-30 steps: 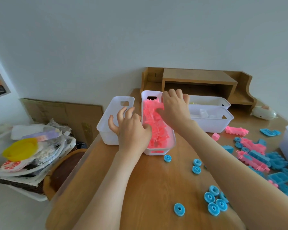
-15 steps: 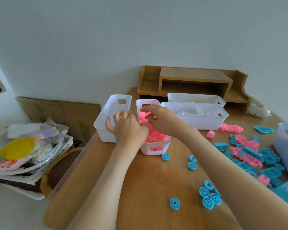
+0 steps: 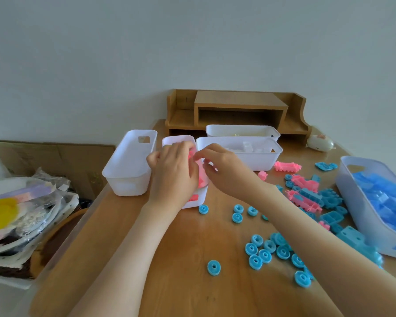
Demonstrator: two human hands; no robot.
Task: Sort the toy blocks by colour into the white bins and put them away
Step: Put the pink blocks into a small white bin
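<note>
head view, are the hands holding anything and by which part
Left hand has its grip over the left rim of the bin of pink blocks. Right hand reaches the pink blocks inside; whether it pinches one cannot be told.

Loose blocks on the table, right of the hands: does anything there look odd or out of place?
Yes: in the pink-and-blue block pile, pink and blue pieces seem still joined together, unsorted beside the blue-block bin.
</note>
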